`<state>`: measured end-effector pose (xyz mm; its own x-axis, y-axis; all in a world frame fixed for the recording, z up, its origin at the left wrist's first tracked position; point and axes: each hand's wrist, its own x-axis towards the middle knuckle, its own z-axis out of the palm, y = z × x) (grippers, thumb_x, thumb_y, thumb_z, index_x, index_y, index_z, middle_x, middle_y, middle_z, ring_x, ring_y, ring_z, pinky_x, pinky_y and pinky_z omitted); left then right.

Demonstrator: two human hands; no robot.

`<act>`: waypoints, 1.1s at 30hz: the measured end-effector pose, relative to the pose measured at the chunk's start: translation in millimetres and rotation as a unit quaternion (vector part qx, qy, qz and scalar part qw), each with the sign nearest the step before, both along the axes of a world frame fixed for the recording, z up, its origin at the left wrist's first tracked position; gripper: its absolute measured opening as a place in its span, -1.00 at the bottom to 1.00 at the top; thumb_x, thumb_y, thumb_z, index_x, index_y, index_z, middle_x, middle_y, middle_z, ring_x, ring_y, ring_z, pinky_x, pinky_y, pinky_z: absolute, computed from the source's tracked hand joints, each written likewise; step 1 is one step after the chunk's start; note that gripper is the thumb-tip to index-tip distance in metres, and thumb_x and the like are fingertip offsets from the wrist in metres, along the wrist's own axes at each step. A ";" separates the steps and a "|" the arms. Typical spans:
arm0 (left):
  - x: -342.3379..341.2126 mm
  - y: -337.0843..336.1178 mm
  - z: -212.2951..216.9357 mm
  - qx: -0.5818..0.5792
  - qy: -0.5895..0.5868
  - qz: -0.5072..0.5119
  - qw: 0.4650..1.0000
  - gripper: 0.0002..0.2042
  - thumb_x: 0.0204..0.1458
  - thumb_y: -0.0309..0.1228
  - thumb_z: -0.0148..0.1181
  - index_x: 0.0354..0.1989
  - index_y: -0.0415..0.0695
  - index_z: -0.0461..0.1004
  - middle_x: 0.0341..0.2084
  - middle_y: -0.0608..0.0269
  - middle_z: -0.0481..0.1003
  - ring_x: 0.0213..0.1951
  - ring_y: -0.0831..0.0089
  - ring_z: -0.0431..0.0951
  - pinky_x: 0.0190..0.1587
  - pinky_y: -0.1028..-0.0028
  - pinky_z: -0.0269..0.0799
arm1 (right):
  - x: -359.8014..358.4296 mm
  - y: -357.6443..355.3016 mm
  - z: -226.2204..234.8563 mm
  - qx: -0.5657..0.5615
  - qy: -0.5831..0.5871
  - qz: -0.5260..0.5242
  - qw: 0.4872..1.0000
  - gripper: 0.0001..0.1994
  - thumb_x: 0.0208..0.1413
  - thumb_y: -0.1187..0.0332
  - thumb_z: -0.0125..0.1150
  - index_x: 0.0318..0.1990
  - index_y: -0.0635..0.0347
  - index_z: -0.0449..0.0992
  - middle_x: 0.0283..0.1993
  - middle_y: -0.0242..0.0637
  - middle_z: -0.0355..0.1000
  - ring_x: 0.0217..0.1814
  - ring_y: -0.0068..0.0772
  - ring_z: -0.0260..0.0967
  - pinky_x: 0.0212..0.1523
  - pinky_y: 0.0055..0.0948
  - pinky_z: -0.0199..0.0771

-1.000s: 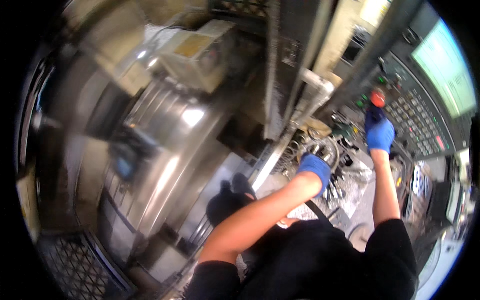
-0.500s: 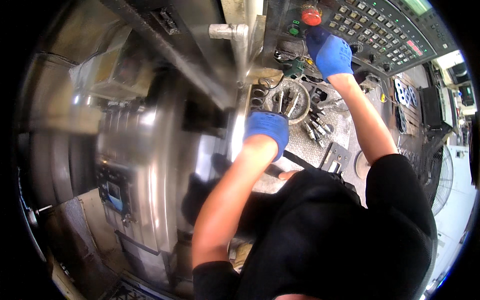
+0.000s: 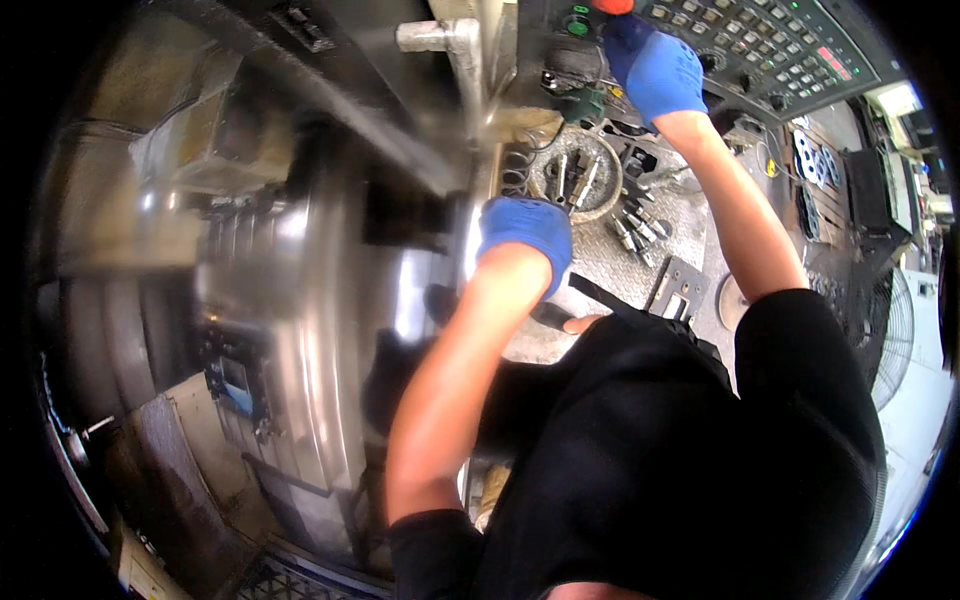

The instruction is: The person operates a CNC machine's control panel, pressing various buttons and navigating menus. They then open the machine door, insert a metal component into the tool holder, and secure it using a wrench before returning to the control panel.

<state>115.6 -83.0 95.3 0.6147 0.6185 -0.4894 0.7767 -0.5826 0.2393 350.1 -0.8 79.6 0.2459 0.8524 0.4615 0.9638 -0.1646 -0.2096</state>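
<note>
Workshop: beyond the left fingers, to their left, stands a machine (image 3: 320, 400) of curved, bright metal, streaked and partly blurred.
Bench (image 3: 615, 270): grey metal with a raised tread, spreading to the right of the left fingers.
Panel (image 3: 780, 60): dark and flat, with rows of small square keys, mostly to the right of the right fingers.
Knob (image 3: 613, 5): red, rounded, just beyond the right fingers.
Right hand (image 3: 657, 75): blue glove, darker at the fingers, which lie close together over the panel; whether they press or grasp anything, I cannot tell.
Left hand (image 3: 524, 235): blue glove; its fingers are mostly hidden, so I cannot tell their spread or hold.
Tray (image 3: 613, 203): round, rimmed, ahead and right of the left fingers, bearing slim metal tools (image 3: 580, 188).
Coil (image 3: 515, 172): dark loops just ahead of the left fingers.
Fittings (image 3: 635, 232): stubby metal cylinders, heaped right of the left fingers.
Since half a second ago: the knob, then wholly visible, is cut by the upper edge; both hands keep their places beside knob and tray.
</note>
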 end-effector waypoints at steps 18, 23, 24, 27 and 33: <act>0.6 2.3 -17.3 0.015 -0.034 -0.008 0.999 -0.73 0.09 -0.38 0.00 -0.21 -0.13 0.65 -0.18 -0.04 0.62 -0.10 0.08 0.64 -0.05 0.19 0.52 | -4.9 -5.1 3.8 0.078 0.022 0.050 0.995 -0.86 0.12 0.22 0.21 -0.28 -0.01 0.63 -0.47 -0.03 0.52 -0.43 0.12 0.49 -0.38 0.00 0.47; -2.4 1.8 -10.6 0.013 -0.024 -0.022 0.999 -0.73 0.09 -0.40 0.00 -0.20 -0.18 0.64 -0.21 -0.03 0.63 -0.12 0.10 0.65 -0.08 0.20 0.55 | -6.1 -9.9 7.9 0.075 -0.006 0.059 0.995 -0.86 0.14 0.24 0.15 -0.31 0.05 0.57 -0.52 0.00 0.48 -0.50 0.15 0.46 -0.42 0.04 0.44; -3.9 0.7 -10.6 0.001 0.001 -0.059 0.998 -0.72 0.11 -0.42 -0.01 -0.16 -0.19 0.63 -0.21 -0.02 0.63 -0.13 0.11 0.66 -0.09 0.22 0.55 | -5.4 -12.7 7.5 0.030 -0.020 0.028 0.999 -0.84 0.15 0.23 0.13 -0.32 0.06 0.57 -0.52 0.02 0.48 -0.49 0.17 0.46 -0.42 0.04 0.44; -4.4 -12.0 -19.3 -0.013 -0.067 0.092 0.993 -0.74 0.11 -0.42 0.03 -0.15 -0.17 0.64 -0.24 -0.02 0.64 -0.17 0.12 0.67 -0.18 0.23 0.57 | -1.2 -16.5 3.9 -0.034 -0.004 0.018 0.999 -0.59 0.30 0.02 -0.03 -0.31 0.15 0.57 -0.43 0.10 0.51 -0.38 0.28 0.47 -0.37 0.07 0.44; 33.2 -3.1 -75.4 0.012 0.004 -0.094 0.995 -0.73 0.07 -0.26 0.16 -0.08 0.06 0.65 -0.07 0.27 0.60 -0.07 0.25 0.60 -0.14 0.23 0.52 | 24.7 -10.5 -1.8 -0.038 -0.013 0.021 0.999 -0.67 0.27 0.12 0.11 -0.02 0.14 0.59 -0.11 0.08 0.53 -0.08 0.21 0.50 -0.17 -0.09 0.48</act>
<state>148.7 -86.1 19.9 0.7171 0.5043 -0.4811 0.6548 -0.7240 0.2170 374.8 -11.3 77.9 0.1980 0.8949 0.4000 0.9752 -0.1385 -0.1727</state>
